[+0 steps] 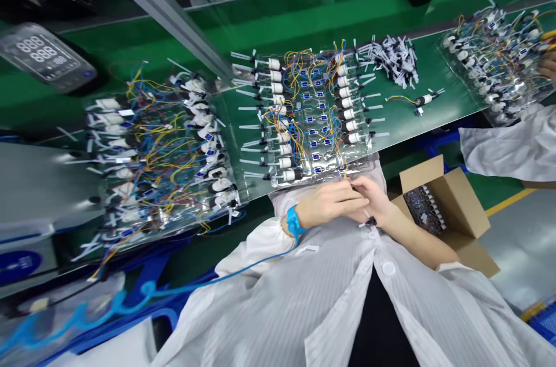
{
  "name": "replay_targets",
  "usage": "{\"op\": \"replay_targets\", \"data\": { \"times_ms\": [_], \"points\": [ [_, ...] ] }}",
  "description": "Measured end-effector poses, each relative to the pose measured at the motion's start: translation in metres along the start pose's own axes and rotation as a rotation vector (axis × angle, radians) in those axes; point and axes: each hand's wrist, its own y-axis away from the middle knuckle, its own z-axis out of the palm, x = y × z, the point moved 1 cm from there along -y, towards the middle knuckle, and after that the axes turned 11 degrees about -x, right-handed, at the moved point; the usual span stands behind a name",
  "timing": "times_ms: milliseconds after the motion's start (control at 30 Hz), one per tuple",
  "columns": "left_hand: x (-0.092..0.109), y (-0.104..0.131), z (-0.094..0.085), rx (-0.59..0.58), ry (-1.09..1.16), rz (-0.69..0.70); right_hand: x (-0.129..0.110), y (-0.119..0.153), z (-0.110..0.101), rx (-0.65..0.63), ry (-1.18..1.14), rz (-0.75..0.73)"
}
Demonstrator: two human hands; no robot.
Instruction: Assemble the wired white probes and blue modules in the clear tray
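My left hand point(330, 204), with a blue wrist strap point(293, 222), and my right hand point(374, 198) meet at the near edge of the bench. Both are closed around a small wired part, mostly covered by the fingers. A black piece point(370, 221) of it shows below the right hand, and thin wires point(346, 173) come up above the fingertips. Just beyond lies a clear plastic tray point(299, 180) holding two columns of white-and-black cylindrical parts point(290, 175) with coloured wires, white ties and small blue circuit boards point(318, 169).
Similar filled trays point(167, 153) are stacked at left. White ties point(393, 60) lie piled behind, near a single wired cylinder point(422, 101). At right are another tray point(499, 74) and a co-worker's hand point(548, 63). An open cardboard box point(467, 205) stands below. A blue coiled cord point(147, 290) trails left.
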Motion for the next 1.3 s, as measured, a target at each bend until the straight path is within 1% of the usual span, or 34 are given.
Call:
{"op": "replay_targets", "data": {
  "times_ms": [100, 200, 267, 333, 400, 433, 533, 600, 633, 700, 800, 833, 867, 900, 933, 967, 1033, 1100, 1133, 1167, 1200, 1233, 1300],
  "points": [
    [0.002, 0.006, 0.0, -0.1, 0.008, 0.006, 0.005, 0.003, -0.004, -0.029, -0.136, 0.108],
    [0.002, 0.012, -0.004, -0.163, -0.025, 0.003, 0.01, 0.004, -0.007, -0.045, -0.191, 0.152],
    [0.001, 0.012, -0.006, -0.18, -0.019, -0.008, 0.012, 0.004, -0.007, -0.063, -0.167, 0.154],
    [0.001, 0.01, -0.009, -0.155, -0.008, -0.019, 0.011, 0.005, -0.007, -0.067, -0.05, 0.112],
    [0.0, 0.007, -0.013, -0.077, 0.019, -0.043, 0.007, 0.01, -0.01, -0.041, 0.142, 0.017],
    [-0.001, 0.006, -0.015, -0.021, 0.041, -0.07, 0.003, 0.013, -0.013, -0.012, 0.24, -0.057],
    [-0.003, 0.002, -0.02, 0.153, 0.101, -0.203, -0.01, 0.031, -0.019, 0.133, 0.561, -0.392],
    [-0.003, -0.001, -0.021, 0.215, 0.118, -0.283, -0.019, 0.045, -0.018, 0.193, 0.766, -0.604],
    [-0.002, -0.003, -0.019, 0.221, 0.124, -0.302, -0.022, 0.051, -0.016, 0.192, 0.856, -0.668],
    [0.001, -0.007, -0.016, 0.201, 0.144, -0.32, -0.028, 0.061, -0.009, 0.159, 1.011, -0.712],
    [0.007, -0.012, -0.013, 0.161, 0.213, -0.315, -0.035, 0.069, 0.0, 0.153, 1.252, -0.78],
    [0.008, -0.01, -0.015, 0.162, 0.241, -0.311, -0.037, 0.071, 0.002, 0.159, 1.272, -0.813],
    [0.01, -0.007, -0.019, 0.182, 0.265, -0.309, -0.039, 0.073, 0.003, 0.168, 1.243, -0.852],
    [0.01, -0.002, -0.025, 0.227, 0.284, -0.309, -0.042, 0.075, 0.002, 0.189, 1.171, -0.903],
    [0.01, 0.004, -0.031, 0.299, 0.296, -0.307, -0.046, 0.077, 0.001, 0.222, 1.081, -0.958],
    [0.009, 0.012, -0.039, 0.404, 0.298, -0.306, -0.051, 0.079, -0.001, 0.269, 0.996, -1.011],
    [0.006, 0.029, -0.056, 0.699, 0.287, -0.309, -0.061, 0.079, -0.008, 0.374, 0.894, -1.093],
    [0.004, 0.046, -0.071, 1.03, 0.319, -0.282, -0.071, 0.073, -0.019, 0.456, 0.882, -1.112],
    [0.003, 0.052, -0.077, 1.167, 0.364, -0.271, -0.074, 0.067, -0.026, 0.484, 0.881, -1.105],
    [0.002, 0.057, -0.081, 1.267, 0.426, -0.272, -0.076, 0.061, -0.035, 0.509, 0.873, -1.095],
    [0.002, 0.06, -0.084, 1.333, 0.49, -0.273, -0.077, 0.054, -0.045, 0.532, 0.861, -1.082],
    [0.002, 0.062, -0.086, 1.371, 0.55, -0.285, -0.076, 0.046, -0.055, 0.551, 0.855, -1.061],
    [0.003, 0.061, -0.086, 1.386, 0.64, -0.329, -0.07, 0.034, -0.075, 0.589, 0.874, -0.993]
  ]
}}
